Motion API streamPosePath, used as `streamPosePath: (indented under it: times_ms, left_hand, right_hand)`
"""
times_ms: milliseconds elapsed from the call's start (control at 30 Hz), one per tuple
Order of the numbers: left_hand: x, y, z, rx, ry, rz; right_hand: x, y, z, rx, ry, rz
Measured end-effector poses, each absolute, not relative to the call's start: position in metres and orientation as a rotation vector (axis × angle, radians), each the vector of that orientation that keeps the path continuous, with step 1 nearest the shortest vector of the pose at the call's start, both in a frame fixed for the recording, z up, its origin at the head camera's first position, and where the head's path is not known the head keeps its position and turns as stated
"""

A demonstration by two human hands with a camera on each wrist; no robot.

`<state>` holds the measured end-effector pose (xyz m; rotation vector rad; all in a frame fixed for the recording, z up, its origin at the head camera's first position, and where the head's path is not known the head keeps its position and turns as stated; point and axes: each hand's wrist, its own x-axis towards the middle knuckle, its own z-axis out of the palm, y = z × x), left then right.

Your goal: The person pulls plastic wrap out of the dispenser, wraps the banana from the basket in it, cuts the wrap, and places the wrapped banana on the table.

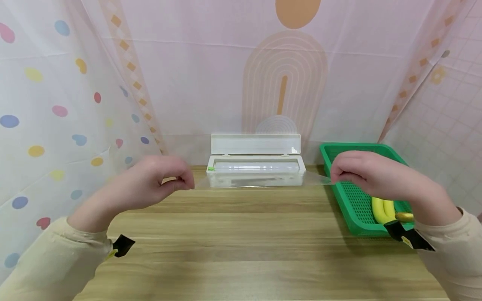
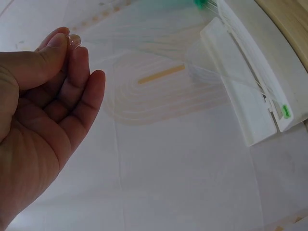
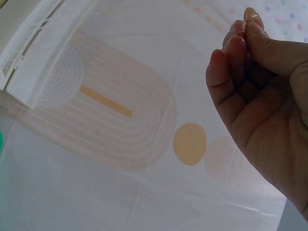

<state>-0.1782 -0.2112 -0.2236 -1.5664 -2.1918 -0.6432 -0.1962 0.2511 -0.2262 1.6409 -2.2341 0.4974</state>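
A sheet of clear cling film (image 1: 256, 180) stretches out of a white cling film dispenser (image 1: 257, 159), whose lid stands up at the back. My left hand (image 1: 154, 182) pinches the film's left corner between thumb and fingertips; the left wrist view shows the bunched bit at the tips of that hand (image 2: 57, 86). At the other corner, my right hand (image 1: 370, 175) pinches the film the same way, and in the right wrist view the film glints on the fingertips of this hand (image 3: 264, 91). The roll (image 1: 256, 166) lies inside the dispenser.
To the right stands a green plastic basket (image 1: 352, 217), partly behind my right hand, with yellow bananas (image 1: 382, 210) in it. All of this rests on a wood-grain table (image 1: 226, 246). Patterned curtains (image 1: 196, 83) hang at the back and sides.
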Motion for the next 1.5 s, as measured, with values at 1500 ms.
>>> streamPosePath:
  times_ms: [1500]
  left_hand:
    - [-0.133,-0.213,-0.329,-1.595,-2.252,-0.689]
  right_hand:
    - [-0.145,0.241,-0.332,1.669,-2.444,0.630]
